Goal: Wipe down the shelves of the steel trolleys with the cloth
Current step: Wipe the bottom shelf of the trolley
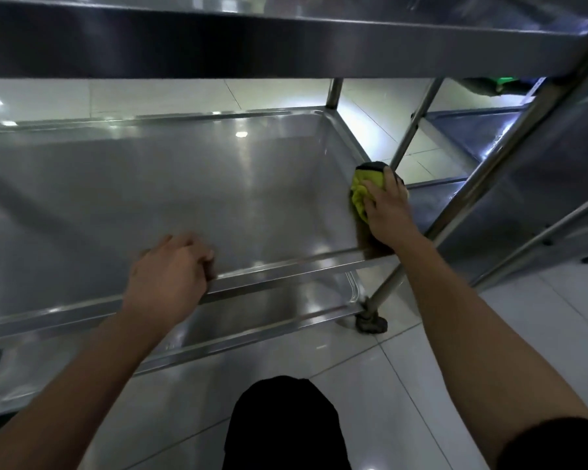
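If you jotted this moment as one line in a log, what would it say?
stage: wiping middle shelf | right hand: presses yellow-green cloth at shelf's right edge | left hand: grips front rim | bottom shelf: below

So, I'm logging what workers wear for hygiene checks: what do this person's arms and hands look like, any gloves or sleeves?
No gloves: the left hand and the right hand are both bare, with no rings, watch or wristbands showing. Both forearms are uncovered. A dark, short sleeve shows on the right upper arm at the frame's lower edge; the left arm's sleeve is out of view.
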`<move>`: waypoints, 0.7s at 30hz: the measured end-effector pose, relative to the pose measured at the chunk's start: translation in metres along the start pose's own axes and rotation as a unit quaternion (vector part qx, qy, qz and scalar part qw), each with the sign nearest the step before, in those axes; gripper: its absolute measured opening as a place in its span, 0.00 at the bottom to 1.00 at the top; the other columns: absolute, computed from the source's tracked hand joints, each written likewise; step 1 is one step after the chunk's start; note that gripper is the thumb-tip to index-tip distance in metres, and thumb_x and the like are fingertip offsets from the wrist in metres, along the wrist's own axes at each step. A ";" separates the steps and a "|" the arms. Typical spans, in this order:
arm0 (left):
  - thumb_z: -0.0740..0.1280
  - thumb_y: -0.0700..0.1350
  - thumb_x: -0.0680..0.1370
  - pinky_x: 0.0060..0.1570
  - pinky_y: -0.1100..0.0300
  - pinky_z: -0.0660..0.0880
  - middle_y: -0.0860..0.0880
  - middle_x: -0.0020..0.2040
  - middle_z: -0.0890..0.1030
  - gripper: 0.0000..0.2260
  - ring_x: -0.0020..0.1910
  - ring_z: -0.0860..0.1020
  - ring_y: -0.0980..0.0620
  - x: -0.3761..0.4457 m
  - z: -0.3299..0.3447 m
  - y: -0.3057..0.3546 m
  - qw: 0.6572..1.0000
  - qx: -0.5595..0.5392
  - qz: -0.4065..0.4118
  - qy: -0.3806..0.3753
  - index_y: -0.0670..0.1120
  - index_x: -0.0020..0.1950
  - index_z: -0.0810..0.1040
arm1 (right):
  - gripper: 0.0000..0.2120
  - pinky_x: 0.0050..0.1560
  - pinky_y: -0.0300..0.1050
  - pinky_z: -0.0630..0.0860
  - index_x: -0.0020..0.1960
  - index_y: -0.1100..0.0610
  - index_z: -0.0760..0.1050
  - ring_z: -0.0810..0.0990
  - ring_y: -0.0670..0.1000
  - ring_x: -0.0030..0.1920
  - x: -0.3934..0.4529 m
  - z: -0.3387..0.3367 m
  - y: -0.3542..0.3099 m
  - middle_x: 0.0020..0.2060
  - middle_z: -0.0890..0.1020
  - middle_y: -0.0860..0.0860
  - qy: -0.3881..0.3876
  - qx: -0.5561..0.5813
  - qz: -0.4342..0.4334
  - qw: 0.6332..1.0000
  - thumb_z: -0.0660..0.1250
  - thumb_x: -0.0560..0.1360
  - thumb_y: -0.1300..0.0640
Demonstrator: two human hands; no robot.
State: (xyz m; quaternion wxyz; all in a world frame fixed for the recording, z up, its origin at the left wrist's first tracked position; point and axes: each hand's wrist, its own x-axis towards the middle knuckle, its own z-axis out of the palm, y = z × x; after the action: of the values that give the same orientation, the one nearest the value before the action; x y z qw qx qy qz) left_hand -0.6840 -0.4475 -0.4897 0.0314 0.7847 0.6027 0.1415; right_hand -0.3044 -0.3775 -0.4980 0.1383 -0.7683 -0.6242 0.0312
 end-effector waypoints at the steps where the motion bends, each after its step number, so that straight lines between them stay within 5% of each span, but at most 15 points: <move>1: 0.72 0.39 0.72 0.48 0.48 0.74 0.49 0.50 0.81 0.06 0.50 0.79 0.39 0.000 0.003 -0.001 1.000 -0.006 0.010 0.012 0.50 0.45 0.83 | 0.20 0.76 0.59 0.54 0.75 0.49 0.65 0.53 0.65 0.77 0.003 0.001 -0.004 0.80 0.49 0.56 0.002 -0.002 0.001 1.000 0.54 0.84 0.52; 8: 0.70 0.40 0.73 0.55 0.44 0.75 0.48 0.52 0.82 0.07 0.52 0.80 0.41 -0.001 0.005 -0.007 0.999 -0.029 0.011 0.036 0.50 0.48 0.84 | 0.20 0.77 0.59 0.50 0.75 0.46 0.65 0.51 0.61 0.78 0.007 0.013 -0.048 0.80 0.49 0.50 -0.033 0.023 -0.033 0.999 0.54 0.84 0.50; 12: 0.68 0.49 0.77 0.55 0.48 0.76 0.52 0.55 0.81 0.07 0.56 0.79 0.45 0.003 -0.010 -0.024 0.997 -0.062 0.046 -0.017 0.52 0.53 0.81 | 0.20 0.77 0.60 0.48 0.75 0.45 0.65 0.49 0.61 0.78 0.011 0.027 -0.100 0.80 0.48 0.50 -0.061 0.042 -0.070 0.995 0.53 0.84 0.49; 17: 0.68 0.58 0.77 0.60 0.46 0.73 0.50 0.60 0.79 0.14 0.61 0.75 0.43 -0.010 -0.030 -0.089 0.996 -0.055 -0.066 -0.013 0.52 0.58 0.82 | 0.20 0.77 0.60 0.49 0.75 0.44 0.65 0.49 0.63 0.78 0.013 0.047 -0.156 0.80 0.48 0.51 -0.073 0.029 -0.114 0.990 0.53 0.84 0.47; 21: 0.62 0.60 0.79 0.59 0.46 0.74 0.51 0.62 0.78 0.17 0.61 0.74 0.44 -0.026 -0.027 -0.098 0.998 0.008 -0.064 -0.002 0.54 0.61 0.81 | 0.20 0.77 0.61 0.50 0.75 0.41 0.63 0.49 0.64 0.78 0.006 0.068 -0.243 0.80 0.47 0.52 -0.102 0.002 -0.201 0.974 0.53 0.83 0.45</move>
State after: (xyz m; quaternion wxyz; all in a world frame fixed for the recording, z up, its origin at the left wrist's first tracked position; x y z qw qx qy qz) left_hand -0.7893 -0.4486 -0.4901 0.0358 0.7450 0.6527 0.1330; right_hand -0.5490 -0.3153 -0.5017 0.0792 -0.6200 -0.7763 0.0819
